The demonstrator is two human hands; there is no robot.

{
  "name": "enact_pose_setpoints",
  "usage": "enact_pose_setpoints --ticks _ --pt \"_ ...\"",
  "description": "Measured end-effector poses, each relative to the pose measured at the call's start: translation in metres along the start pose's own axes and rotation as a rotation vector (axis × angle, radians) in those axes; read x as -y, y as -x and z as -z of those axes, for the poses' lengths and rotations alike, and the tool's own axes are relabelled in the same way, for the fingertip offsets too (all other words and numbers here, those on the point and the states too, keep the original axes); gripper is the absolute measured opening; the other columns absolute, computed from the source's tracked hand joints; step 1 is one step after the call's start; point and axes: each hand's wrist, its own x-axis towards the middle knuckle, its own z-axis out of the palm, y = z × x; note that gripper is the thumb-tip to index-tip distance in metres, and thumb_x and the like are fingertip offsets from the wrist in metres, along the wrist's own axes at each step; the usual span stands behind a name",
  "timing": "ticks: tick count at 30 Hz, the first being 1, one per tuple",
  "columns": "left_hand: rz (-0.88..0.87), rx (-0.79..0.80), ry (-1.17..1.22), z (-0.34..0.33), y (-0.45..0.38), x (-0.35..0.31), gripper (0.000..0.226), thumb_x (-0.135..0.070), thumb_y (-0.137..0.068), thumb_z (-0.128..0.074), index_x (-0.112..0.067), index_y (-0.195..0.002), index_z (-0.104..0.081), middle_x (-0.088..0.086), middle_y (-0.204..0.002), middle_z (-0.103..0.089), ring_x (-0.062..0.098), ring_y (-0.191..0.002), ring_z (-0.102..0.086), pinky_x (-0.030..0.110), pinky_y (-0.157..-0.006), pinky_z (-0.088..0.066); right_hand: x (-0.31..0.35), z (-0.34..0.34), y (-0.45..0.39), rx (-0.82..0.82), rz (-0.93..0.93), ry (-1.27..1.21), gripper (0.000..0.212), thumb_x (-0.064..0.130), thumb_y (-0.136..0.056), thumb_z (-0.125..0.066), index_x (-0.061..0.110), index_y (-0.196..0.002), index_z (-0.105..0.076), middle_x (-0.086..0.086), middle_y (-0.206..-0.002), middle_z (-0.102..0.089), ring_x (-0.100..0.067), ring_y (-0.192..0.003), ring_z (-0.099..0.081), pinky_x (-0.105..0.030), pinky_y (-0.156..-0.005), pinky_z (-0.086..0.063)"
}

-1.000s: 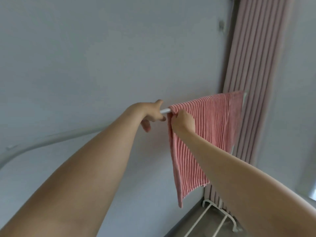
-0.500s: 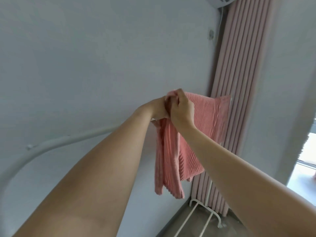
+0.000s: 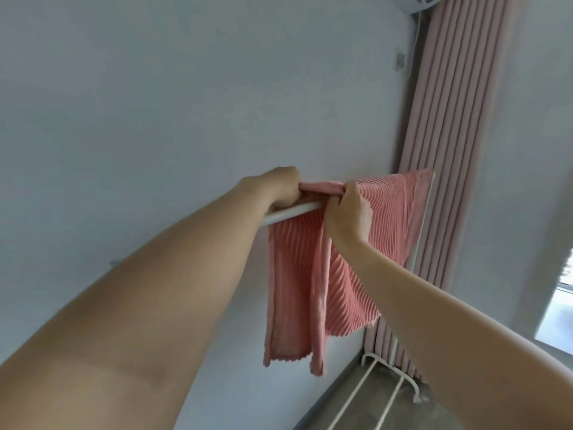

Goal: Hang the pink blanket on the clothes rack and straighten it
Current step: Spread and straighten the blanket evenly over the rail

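The pink ribbed blanket (image 3: 387, 225) hangs over the white top bar of the clothes rack (image 3: 291, 214) in front of me. Its right part lies spread along the bar as far as the rack's end post. Its left part is bunched, and a folded flap hangs down below the bar. My left hand (image 3: 279, 189) grips the bunched top edge just above the bar. My right hand (image 3: 348, 212) is closed on the blanket at the bar, right beside the left hand. The bar under the blanket is hidden.
A pale wall stands right behind the rack. A pink pleated curtain (image 3: 449, 119) hangs at the right, with a bright window (image 3: 558, 311) beyond it. The rack's white foot rails (image 3: 384, 377) lie on the grey floor below. An air conditioner (image 3: 412, 3) sits in the top corner.
My left hand went from the bare bar onto the blanket's edge and has pulled it left along the bar. The blanket bunched up between my hands, and a flap now hangs lower.
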Motion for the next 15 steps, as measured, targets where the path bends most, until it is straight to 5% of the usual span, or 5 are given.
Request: enact_pose_setpoints --ticks 6,9,15 --pt "0.023 0.232 -0.090 0.026 0.041 0.035 0.021 -0.030 -0.093 -0.060 -0.017 -0.082 -0.072 -0.004 -0.080 -0.074 0.011 -0.070 -0.070 0.023 -0.055 -0.048 0.051 -0.002 0.041 -0.074 0.176 -0.058 0.015 0.008 -0.091 -0.051 0.012 -0.105 -0.054 0.003 -0.080 -0.061 -0.016 -0.070 -0.055 -0.026 -0.056 -0.030" --pt "0.026 0.273 0.025 0.036 0.057 0.041 0.018 -0.012 -0.094 -0.057 -0.009 -0.095 -0.074 0.003 -0.086 -0.077 0.016 -0.074 -0.076 0.032 -0.073 -0.063 0.066 0.000 0.071 -0.083 0.150 -0.117 0.016 0.006 -0.088 -0.052 0.012 -0.103 -0.048 0.001 -0.073 -0.059 -0.017 -0.064 -0.053 -0.024 -0.050 -0.030" --pt "0.086 0.346 0.066 0.053 0.099 0.065 0.026 -0.002 -0.096 -0.047 0.002 -0.108 -0.070 0.016 -0.106 -0.074 0.028 -0.096 -0.074 0.044 -0.089 -0.060 0.099 0.015 0.132 -0.014 0.208 -0.090 0.019 0.007 -0.090 -0.052 0.014 -0.107 -0.054 -0.003 -0.072 -0.063 -0.022 -0.063 -0.057 -0.031 -0.057 -0.034"
